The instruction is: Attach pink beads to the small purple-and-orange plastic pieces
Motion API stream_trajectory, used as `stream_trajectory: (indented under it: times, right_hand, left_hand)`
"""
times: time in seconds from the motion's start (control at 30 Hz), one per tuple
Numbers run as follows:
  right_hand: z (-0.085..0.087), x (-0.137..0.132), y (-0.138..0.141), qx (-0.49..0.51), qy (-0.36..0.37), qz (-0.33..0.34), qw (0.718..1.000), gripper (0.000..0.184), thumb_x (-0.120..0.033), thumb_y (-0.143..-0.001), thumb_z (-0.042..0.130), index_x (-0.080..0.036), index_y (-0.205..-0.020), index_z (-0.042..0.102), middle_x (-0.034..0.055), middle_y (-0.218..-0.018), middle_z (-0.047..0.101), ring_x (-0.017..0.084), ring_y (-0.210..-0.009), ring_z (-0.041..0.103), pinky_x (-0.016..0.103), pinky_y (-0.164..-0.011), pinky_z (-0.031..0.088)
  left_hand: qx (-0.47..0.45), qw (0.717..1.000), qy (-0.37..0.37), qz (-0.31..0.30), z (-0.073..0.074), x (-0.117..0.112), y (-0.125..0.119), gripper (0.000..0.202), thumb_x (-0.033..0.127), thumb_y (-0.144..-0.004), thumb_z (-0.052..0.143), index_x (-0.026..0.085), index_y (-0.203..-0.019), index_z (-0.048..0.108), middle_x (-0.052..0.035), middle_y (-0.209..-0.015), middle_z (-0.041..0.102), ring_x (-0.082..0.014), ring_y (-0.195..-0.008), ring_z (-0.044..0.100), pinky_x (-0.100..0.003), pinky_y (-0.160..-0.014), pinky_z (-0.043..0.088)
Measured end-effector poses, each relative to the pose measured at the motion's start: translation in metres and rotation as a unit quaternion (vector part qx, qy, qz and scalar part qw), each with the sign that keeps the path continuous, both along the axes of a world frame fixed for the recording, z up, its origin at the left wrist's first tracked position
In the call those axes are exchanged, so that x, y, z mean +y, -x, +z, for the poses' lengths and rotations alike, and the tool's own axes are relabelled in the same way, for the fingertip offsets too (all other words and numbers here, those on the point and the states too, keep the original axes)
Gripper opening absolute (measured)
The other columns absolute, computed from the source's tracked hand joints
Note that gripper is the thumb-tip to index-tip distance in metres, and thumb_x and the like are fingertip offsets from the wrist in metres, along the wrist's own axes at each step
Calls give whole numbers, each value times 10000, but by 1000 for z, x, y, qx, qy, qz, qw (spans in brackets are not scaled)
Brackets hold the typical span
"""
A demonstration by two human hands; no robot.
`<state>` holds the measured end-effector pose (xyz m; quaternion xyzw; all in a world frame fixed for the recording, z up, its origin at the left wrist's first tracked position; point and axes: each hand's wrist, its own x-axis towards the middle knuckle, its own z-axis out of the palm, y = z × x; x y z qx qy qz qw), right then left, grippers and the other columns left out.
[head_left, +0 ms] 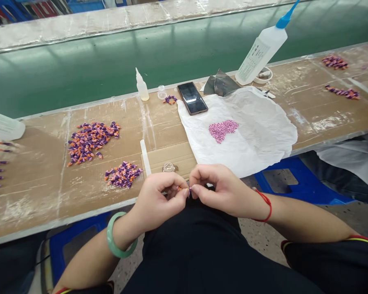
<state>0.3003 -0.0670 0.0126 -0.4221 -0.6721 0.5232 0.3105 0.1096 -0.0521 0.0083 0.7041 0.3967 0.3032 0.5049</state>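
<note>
My left hand [161,200] pinches a small purple-and-orange piece [179,188] between thumb and fingertips, just past the table's front edge. The fingertips of my right hand [219,190] are pressed together and meet the left ones at that piece. Whatever the right hand grips is too small and covered to make out. Two piles of similar purple-and-orange pieces, a larger pile [90,142] and a smaller pile [123,174], lie left of my hands. Beyond my right hand, a heap of tiny pink patterned bits [222,130] rests on a white sheet [248,149].
A phone [192,98] lies on the sheet's corner. Behind stand a small dropper bottle [142,85] and a large blue-tipped bottle [260,53]. A white stick [145,157] and a small clear round dish [168,167] lie near my hands. A green strip [110,69] runs behind the table.
</note>
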Motion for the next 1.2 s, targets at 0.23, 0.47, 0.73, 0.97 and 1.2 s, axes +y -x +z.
stream_trajectory:
  times: [0.23, 0.47, 0.73, 0.97, 1.2]
  right_hand:
    - [-6, 14, 0, -54, -121, 37, 991, 119, -132, -885, 460, -199, -787, 474, -28, -678, 531, 92, -583, 469, 209, -549, 399]
    - [-27, 54, 10, -349, -291, 139, 880, 143, -134, -890, 454, -186, -761, 487, 48, -721, 572, 165, -680, 487, 280, -640, 363]
    - [-20, 69, 31, -484, -282, 225, 797, 80, -140, -894, 539, -156, -821, 569, 91, -787, 649, 207, -754, 586, 291, -618, 333]
    - [-19, 71, 36, -500, -311, 244, 770, 77, -168, -884, 610, -162, -817, 573, 71, -737, 645, 203, -728, 587, 288, -583, 317]
    - [-21, 73, 35, -494, -314, 246, 773, 77, -148, -865, 595, -170, -805, 551, 80, -748, 645, 203, -720, 571, 289, -581, 318]
  left_hand:
    - [-58, 992, 99, 43, -12, -4, 23, 147, 238, -811, 667, 143, -700, 666, -3, -540, 620, -86, -465, 526, -178, -462, 417]
    - [-99, 950, 267, 124, -53, -18, 45, 245, 352, -740, 796, 134, -742, 685, -20, -557, 668, -88, -431, 546, -179, -435, 456]
    - [-132, 933, 292, 163, -63, -18, 50, 289, 381, -699, 831, 134, -740, 687, -21, -555, 669, -88, -446, 550, -185, -448, 475]
    - [-158, 927, 297, 167, -67, -18, 52, 310, 401, -698, 842, 136, -743, 688, -24, -568, 682, -88, -449, 560, -188, -450, 487]
    - [-196, 910, 310, 193, -66, -17, 49, 323, 380, -668, 871, 141, -764, 677, -28, -591, 706, -108, -487, 614, -200, -474, 518]
